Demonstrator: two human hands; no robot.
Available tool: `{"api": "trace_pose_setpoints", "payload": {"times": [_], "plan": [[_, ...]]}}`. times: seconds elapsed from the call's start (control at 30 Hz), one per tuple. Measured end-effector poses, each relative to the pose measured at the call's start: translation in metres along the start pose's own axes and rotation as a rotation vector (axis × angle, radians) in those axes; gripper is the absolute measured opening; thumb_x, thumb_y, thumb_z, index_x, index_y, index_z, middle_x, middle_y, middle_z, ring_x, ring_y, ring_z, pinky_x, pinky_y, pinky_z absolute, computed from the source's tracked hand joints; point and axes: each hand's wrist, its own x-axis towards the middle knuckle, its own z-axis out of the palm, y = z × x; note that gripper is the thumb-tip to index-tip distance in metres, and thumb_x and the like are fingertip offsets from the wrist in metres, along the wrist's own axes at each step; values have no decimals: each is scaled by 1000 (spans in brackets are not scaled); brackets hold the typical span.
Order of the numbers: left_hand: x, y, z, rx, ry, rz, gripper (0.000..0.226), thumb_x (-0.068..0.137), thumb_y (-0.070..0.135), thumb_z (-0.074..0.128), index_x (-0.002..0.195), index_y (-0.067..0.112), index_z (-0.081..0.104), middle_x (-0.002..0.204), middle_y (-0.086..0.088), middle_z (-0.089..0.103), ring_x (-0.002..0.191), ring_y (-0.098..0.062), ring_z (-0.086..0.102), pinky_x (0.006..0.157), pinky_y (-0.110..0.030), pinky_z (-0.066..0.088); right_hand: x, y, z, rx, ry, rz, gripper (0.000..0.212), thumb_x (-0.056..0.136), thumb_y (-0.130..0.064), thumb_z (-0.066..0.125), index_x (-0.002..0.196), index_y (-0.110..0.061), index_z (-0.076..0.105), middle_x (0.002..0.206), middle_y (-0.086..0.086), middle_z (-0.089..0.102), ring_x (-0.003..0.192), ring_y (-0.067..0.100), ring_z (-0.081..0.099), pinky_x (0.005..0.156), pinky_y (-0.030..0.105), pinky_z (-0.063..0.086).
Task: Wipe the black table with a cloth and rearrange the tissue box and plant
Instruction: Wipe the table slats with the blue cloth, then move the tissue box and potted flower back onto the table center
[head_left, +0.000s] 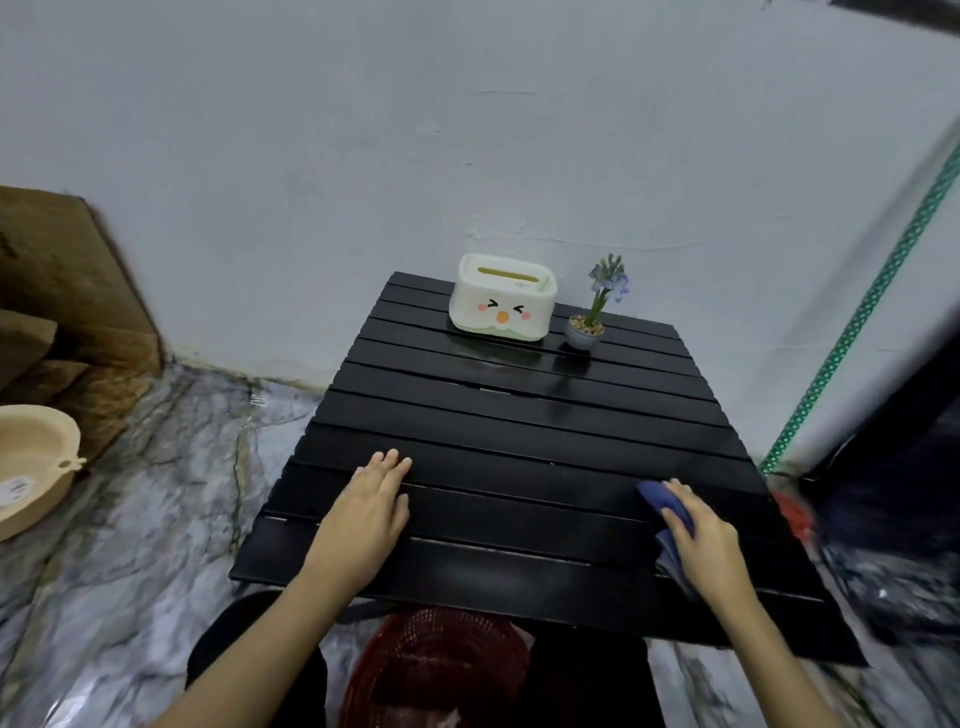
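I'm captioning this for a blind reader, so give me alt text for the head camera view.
A person's right hand presses a blue cloth on a black slatted table while the left hand rests flat. A white tissue box and small potted plant stand at the far edge by the wall.

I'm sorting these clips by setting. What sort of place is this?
Probably a plain room in a home: a low black slatted table against a bare white wall, with a tissue box and small potted plant.
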Motion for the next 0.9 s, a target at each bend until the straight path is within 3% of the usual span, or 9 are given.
{"api": "trace_pose_setpoints", "payload": {"times": [0.67, 0.77, 0.83, 0.9], "plan": [[-8, 25, 15, -30, -10, 5, 45, 96, 17, 35, 140, 15, 29, 152, -5, 28, 143, -16, 18, 118, -30, 11, -29, 55, -62, -14, 83, 155, 39, 89, 0, 50, 128, 4, 45, 140, 24, 43, 132, 35, 38, 109, 45, 31], [-3, 21, 13, -53, -9, 10, 44, 95, 17, 36, 139, 15, 30, 151, -4, 29, 142, -15, 18, 118, -29, 11, -23, 57, -61, -150, 89, 173, 39, 88, 0, 51, 127, 5, 46, 137, 25, 46, 133, 37, 36, 111, 50, 26], [7, 20, 11, -50, 5, 14, 44, 95, 18, 38, 139, 16, 32, 150, -3, 31, 142, -15, 19, 118, -29, 11, -16, 50, -53, -332, 113, 190, 43, 87, -4, 52, 128, 3, 43, 139, 24, 44, 137, 37, 27, 113, 53, 17], [23, 21, 10, -46, 10, 15, 45, 94, 18, 39, 138, 16, 33, 150, -4, 32, 142, -15, 20, 119, -31, 11, -4, 30, -40, -363, 108, 158, 47, 88, -8, 51, 133, -1, 37, 146, 19, 35, 141, 34, 16, 114, 52, 10]]}}
